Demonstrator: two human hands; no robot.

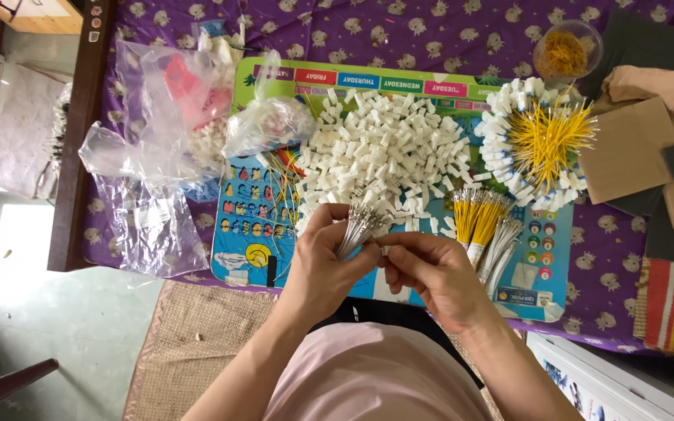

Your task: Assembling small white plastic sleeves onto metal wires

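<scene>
The left hand (pixel 323 261) grips a bundle of thin wires (pixel 359 226); the right hand (pixel 429 273) pinches one small white connector (pixel 384 249) beside the wire tips. This looks like the fitting step, calling for fine alignment, above the connector pile (pixel 384 148) on the worktop (pixel 602 234).

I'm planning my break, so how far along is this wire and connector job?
Done: a round stack of white connectors with yellow wires lies at the upper right. In hand: the left hand grips a bundle of silver-tipped wires, and the right hand pinches a small white piece beside it. Left: a big pile of loose white connectors and bundled yellow wires.
</scene>
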